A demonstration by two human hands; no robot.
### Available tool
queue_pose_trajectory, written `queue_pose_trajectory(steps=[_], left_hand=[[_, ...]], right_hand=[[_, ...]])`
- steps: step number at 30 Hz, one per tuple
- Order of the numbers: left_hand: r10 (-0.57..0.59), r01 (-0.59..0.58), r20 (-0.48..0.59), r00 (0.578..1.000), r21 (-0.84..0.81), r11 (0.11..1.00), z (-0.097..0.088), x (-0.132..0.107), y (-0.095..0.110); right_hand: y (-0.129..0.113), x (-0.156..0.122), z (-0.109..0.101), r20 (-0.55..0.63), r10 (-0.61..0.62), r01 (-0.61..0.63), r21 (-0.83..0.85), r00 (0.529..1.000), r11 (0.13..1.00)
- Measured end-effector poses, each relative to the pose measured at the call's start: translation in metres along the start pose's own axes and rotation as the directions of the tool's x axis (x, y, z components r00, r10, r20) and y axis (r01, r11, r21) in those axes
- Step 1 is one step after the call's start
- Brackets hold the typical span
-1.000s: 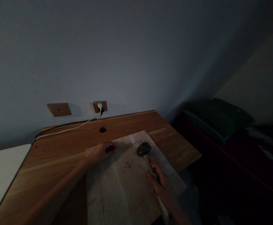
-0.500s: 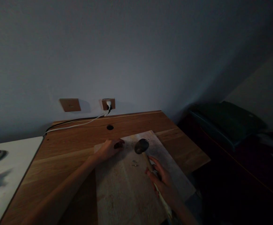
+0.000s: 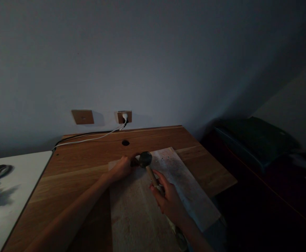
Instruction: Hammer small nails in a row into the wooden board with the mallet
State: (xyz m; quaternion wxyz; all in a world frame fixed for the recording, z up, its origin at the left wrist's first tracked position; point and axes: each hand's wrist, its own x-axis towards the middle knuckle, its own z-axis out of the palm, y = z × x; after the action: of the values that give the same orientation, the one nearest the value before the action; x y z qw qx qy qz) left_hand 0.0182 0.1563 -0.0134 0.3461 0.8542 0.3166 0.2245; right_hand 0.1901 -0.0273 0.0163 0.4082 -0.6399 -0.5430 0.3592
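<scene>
Right hand [image 3: 168, 202], grip closed round handle of mallet [image 3: 145, 159], head just beside small dark piece [image 3: 134, 162] at far left of board [image 3: 192, 190]; left hand [image 3: 121, 168], grip pinching that piece; wooden surface [image 3: 71, 175]

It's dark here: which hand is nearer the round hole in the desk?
Left. The left hand sits just before the hole; the right hand, gripping the mallet, is farther back.

Wooden desk [image 3: 84, 164] under pale board [image 3: 189, 185]
</scene>
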Motion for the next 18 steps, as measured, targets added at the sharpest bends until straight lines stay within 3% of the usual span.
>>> queue_pose_trajectory(steps=[5, 9, 18], left_hand=[[0.003, -0.002, 0.025, 1.000, -0.024, 1.000, 0.0013, 0.0007, -0.0039], [0.028, -0.029, -0.025, 0.999, -0.021, 0.999, 0.0037, 0.0012, -0.0075], [0.000, 0.000, -0.020, 1.000, -0.002, 1.000, 0.0000, -0.0003, -0.0015]], right_hand=[[-0.0012, -0.0015, -0.0019, 0.020, 0.021, -0.021, 0.002, 1.000, 1.000], [0.0017, -0.0007, -0.0009, 0.015, 0.003, -0.002, -0.021, 1.000, 1.000], [-0.0021, -0.0009, 0.0011, 0.010, -0.007, 0.008, -0.040, 1.000, 0.999]])
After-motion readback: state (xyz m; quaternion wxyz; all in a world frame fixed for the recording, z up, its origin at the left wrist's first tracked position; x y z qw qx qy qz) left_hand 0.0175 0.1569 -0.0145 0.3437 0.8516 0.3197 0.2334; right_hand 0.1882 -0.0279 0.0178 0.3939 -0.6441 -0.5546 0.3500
